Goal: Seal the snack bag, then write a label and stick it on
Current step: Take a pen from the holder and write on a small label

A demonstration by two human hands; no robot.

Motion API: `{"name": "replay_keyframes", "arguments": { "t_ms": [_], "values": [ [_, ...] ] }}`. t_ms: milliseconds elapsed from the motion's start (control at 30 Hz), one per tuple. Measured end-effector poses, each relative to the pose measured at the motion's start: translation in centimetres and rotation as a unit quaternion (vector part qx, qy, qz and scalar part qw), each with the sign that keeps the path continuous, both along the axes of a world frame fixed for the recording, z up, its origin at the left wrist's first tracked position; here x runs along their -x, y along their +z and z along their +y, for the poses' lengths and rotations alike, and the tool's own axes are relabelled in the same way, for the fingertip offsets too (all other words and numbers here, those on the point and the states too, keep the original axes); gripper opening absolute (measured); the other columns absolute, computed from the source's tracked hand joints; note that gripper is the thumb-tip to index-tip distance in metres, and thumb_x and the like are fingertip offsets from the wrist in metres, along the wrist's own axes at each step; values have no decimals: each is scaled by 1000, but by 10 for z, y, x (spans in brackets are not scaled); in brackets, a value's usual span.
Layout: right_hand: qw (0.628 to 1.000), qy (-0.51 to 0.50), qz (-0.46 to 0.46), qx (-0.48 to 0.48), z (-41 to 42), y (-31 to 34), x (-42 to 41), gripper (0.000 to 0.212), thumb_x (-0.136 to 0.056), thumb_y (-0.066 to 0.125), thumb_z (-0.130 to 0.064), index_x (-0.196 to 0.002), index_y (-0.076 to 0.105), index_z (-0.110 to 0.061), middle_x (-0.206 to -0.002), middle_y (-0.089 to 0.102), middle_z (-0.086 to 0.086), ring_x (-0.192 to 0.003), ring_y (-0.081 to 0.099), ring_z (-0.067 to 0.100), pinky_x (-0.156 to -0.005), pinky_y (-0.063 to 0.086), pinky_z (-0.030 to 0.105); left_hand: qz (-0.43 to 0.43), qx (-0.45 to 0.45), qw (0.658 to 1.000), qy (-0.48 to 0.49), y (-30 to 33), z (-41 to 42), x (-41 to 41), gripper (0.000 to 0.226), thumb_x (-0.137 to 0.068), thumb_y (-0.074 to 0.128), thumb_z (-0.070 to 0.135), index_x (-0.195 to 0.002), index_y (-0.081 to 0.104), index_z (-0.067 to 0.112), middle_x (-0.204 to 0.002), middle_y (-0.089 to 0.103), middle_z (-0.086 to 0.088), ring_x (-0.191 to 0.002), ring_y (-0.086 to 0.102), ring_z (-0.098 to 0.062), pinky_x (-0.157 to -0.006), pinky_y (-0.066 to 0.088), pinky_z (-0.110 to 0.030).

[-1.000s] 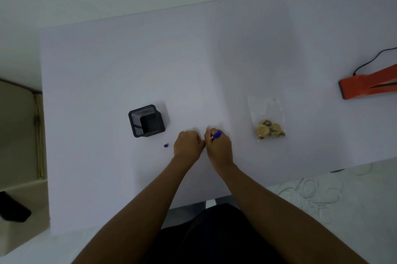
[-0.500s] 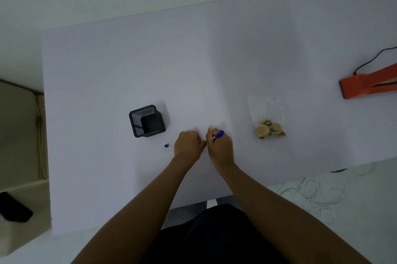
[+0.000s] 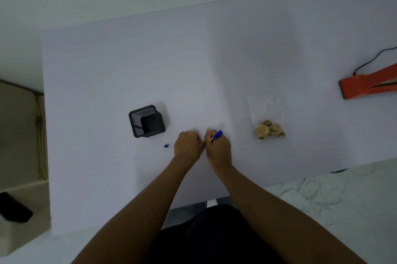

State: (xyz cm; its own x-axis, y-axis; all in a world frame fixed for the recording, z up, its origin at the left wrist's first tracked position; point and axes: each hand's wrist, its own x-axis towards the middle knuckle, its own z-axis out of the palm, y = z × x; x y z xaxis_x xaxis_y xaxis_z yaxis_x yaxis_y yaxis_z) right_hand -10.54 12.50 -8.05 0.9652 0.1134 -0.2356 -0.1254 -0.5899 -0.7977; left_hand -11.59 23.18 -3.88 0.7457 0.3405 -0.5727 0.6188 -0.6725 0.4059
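A clear snack bag with several cookies at its near end lies flat on the white table, right of my hands. My right hand grips a blue pen, its top end sticking out toward the far right. My left hand is curled with its fingers pressed down on the table right beside the pen hand. What lies under the fingers is hidden; I cannot make out a label. A small blue pen cap lies left of my left hand.
A black mesh pen holder stands left of my hands. An orange heat sealer with a black cord sits at the far right edge. A beige cabinet lies beyond the table's left edge.
Both hands stay in the same spot; the pen's top end shifts slightly in my right hand. Nothing else moved.
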Motion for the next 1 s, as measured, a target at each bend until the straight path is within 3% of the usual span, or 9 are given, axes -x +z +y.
{"name": "replay_keyframes", "arguments": {
  "t_ms": [100,367,1000],
  "values": [
    [1000,-7,-1,5,-1,-1,0,41,-104,50,-19,-63,46,-17,-52,40,-9,-46,40,7,-49,32,15,-2,3,1000,1,0,0,1,31,-91,65,35,-77,71,8,-76,69,-8,-73,65,-19,-71,57,-31],
    [1000,5,1,4,0,3,0,41,-104,50,-19,-64,46,-17,-53,40,-9,-47,40,6,-50,34,13,8,1,1000,-1,2,1,-1,30,-93,61,31,-76,70,8,-73,68,-9,-71,65,-19,-69,55,-29],
    [1000,-22,4,13,-1,-1,-1,42,-104,50,-20,-61,46,-17,-52,40,-8,-46,40,7,-49,34,18,-1,5,1000,-7,0,1,0,31,-90,67,36,-74,69,10,-72,68,-7,-71,64,-17,-67,56,-30]
  ]
}}
